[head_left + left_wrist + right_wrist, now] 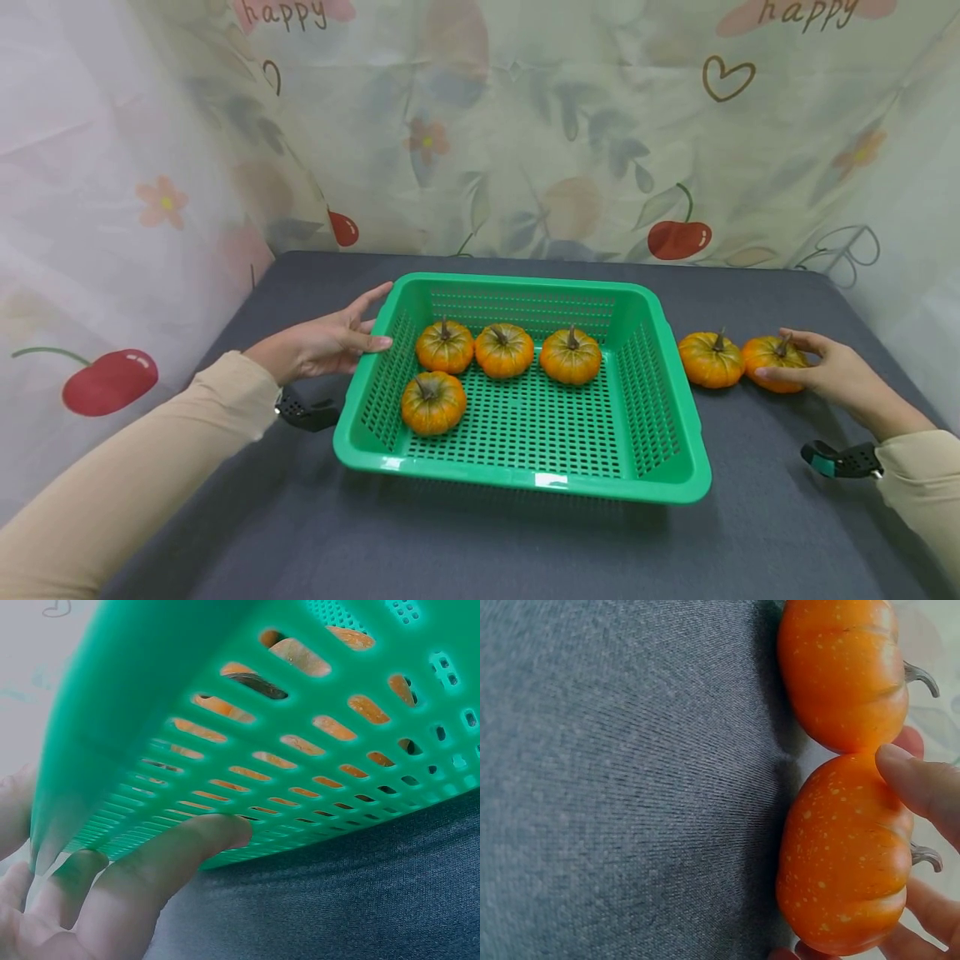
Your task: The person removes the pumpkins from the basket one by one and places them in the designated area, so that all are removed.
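Note:
A green plastic basket [517,487] with slotted walls stands mid-table, holding several small orange pumpkins [504,350] at its back and left. My left hand [322,342] holds the basket's left rim, its thumb at the edge. In the left wrist view, fingers [142,889] press the slotted outer wall. Right of the basket, two more pumpkins sit side by side on the table. My right hand [843,375] grips the outer pumpkin [844,862], thumb on the near side and fingers round the far side. The inner pumpkin [711,360] touches it, close to the basket wall.
A dark grey cloth [465,550] covers the table. Printed curtains [517,150] hang behind the table and along both sides. Dark wrist straps [843,460] with cameras sit below both wrists.

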The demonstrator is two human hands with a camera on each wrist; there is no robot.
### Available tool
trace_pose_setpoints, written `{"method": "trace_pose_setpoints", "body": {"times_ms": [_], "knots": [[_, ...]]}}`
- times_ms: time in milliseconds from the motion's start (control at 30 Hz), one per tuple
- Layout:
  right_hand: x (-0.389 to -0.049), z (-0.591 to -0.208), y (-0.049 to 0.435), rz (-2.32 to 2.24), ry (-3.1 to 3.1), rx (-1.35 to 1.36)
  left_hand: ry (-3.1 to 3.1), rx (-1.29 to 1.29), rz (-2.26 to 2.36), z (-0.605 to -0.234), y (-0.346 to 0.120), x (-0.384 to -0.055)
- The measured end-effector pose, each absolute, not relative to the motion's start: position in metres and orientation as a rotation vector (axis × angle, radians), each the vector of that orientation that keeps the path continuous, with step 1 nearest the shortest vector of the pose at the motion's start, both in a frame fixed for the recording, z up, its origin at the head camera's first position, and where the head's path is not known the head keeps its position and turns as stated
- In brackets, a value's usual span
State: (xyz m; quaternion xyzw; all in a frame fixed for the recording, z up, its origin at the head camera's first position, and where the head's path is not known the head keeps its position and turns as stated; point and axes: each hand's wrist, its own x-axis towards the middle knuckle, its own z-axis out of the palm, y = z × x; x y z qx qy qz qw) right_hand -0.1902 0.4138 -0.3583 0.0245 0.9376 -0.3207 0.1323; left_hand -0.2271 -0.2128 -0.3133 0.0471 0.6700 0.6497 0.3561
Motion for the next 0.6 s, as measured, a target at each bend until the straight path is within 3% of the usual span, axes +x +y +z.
{"method": "trace_pose_setpoints", "body": {"times_ms": [600], "knots": [[-0.1872, -0.3497, 0.4182, -0.962, 2.823, 0.114, 1.732, 0.124, 1.677, -0.3135, -0.2127, -0.2269]]}}
